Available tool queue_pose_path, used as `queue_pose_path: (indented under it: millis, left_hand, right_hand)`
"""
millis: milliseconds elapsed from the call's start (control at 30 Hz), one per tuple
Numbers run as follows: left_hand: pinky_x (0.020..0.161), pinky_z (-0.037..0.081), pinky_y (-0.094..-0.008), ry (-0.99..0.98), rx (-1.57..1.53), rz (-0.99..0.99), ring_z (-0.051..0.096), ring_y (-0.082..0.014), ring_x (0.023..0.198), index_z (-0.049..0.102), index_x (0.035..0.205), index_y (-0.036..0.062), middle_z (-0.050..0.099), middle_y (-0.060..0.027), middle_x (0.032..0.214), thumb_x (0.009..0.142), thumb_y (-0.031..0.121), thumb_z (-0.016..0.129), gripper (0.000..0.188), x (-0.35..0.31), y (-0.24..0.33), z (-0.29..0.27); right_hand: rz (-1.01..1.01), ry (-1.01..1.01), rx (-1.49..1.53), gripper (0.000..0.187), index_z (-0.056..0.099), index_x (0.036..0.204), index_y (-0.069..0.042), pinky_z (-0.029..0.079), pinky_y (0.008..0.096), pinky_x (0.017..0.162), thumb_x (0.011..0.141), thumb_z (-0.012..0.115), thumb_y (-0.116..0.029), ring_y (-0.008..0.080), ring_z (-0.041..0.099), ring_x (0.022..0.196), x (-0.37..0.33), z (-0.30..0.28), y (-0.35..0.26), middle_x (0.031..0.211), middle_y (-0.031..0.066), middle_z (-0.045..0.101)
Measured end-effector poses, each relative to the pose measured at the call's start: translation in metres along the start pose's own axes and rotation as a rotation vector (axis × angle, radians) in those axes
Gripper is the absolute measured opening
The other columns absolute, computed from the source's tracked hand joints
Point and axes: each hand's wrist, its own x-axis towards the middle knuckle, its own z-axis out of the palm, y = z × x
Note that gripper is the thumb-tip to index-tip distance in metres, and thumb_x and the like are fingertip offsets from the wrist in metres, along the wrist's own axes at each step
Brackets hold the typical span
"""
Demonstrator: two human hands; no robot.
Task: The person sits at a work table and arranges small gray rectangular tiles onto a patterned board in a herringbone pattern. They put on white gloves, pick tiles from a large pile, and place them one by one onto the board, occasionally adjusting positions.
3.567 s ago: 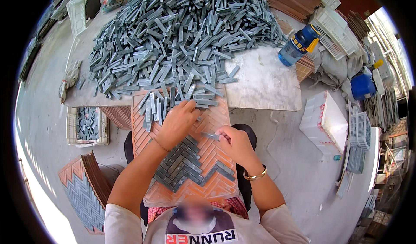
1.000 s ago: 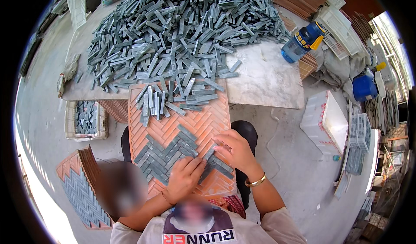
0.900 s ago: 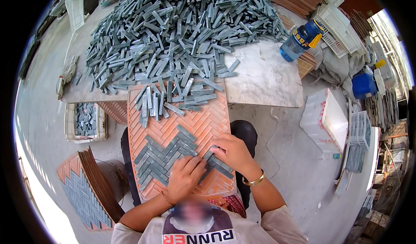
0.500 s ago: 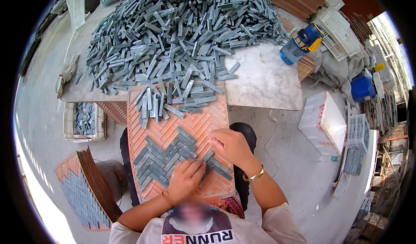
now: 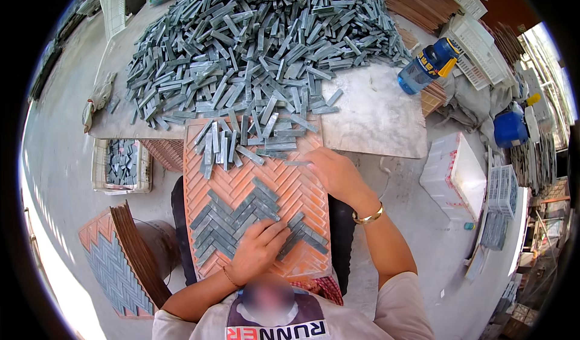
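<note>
An orange herringbone-grooved tray (image 5: 241, 170) lies in front of me, partly filled with grey-green stone strips (image 5: 228, 224). My left hand (image 5: 260, 248) rests low on the laid strips, fingers bent and close together; what is under its fingertips is hidden. Further up, at the tray's right edge, my right hand (image 5: 339, 176) pinches one end of a single stone strip (image 5: 296, 163). Just beyond that strip, a loose bunch of strips (image 5: 220, 144) covers the tray's far end. A short laid group (image 5: 302, 237) sits right of my left hand.
A big heap of strips (image 5: 260, 44) covers the table (image 5: 368, 110) ahead. A blue bottle (image 5: 426, 66) stands at its right. Stacked trays (image 5: 118, 267) lean at lower left, near a crate of dark pieces (image 5: 121, 166). A white box (image 5: 453, 174) is on the floor at right.
My right hand has moved up and away from the laid pattern to the loose strips, and now has a strip at its fingertips. My left hand stays on the pattern.
</note>
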Motion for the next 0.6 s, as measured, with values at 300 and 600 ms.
queue_pose_path:
  millis: [300,600]
  left_hand:
    - [0.080,0.047,-0.0357,0.086,-0.051,-0.068,0.057,-0.0261,0.090,0.062,0.095,-0.0008,0.060,-0.0102,0.099,0.068,0.001,0.061,0.027,0.004,-0.001,-0.006]
    - [0.079,0.047,-0.0354,0.062,-0.076,-0.064,0.057,-0.0258,0.090,0.062,0.094,-0.0010,0.060,-0.0094,0.097,0.069,0.003,0.061,0.025,0.004,0.000,-0.005]
  right_hand:
    - [-0.019,-0.237,0.429,0.009,0.063,0.087,-0.001,0.047,0.0307,0.071,0.079,0.064,-0.006,0.0220,0.058,0.076,-0.026,-0.002,-0.002,0.086,0.0085,0.062]
    - [0.052,-0.245,0.445,0.010,0.064,0.086,-0.001,0.046,0.0269,0.067,0.079,0.067,-0.006,0.0141,0.058,0.072,-0.029,0.010,-0.007,0.077,0.0060,0.063]
